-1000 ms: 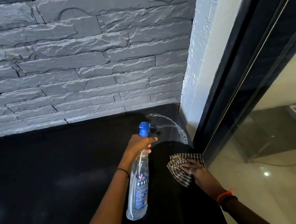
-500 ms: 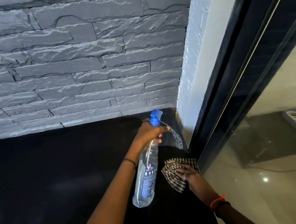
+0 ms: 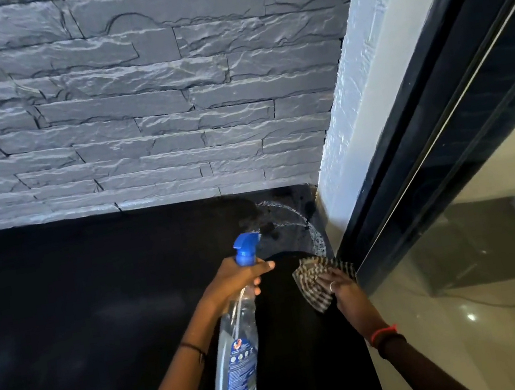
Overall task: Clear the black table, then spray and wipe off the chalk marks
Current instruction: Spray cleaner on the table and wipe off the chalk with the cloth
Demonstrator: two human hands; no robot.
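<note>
My left hand grips the neck of a clear spray bottle with a blue trigger head, its nozzle aimed at the table's far right corner. White chalk marks curve across the black table in that corner, speckled with wet spots. My right hand presses a checked cloth flat on the table just below the marks, near the right edge.
A grey stone wall stands behind the table. A white pillar and a black-framed glass panel run along the right side. Beyond the glass lie a shiny floor and a dark cabinet.
The bottle has pulled back a little from the corner. The cloth and right hand have stayed by the right edge. More of the chalk arc shows, with wet spots on it.
</note>
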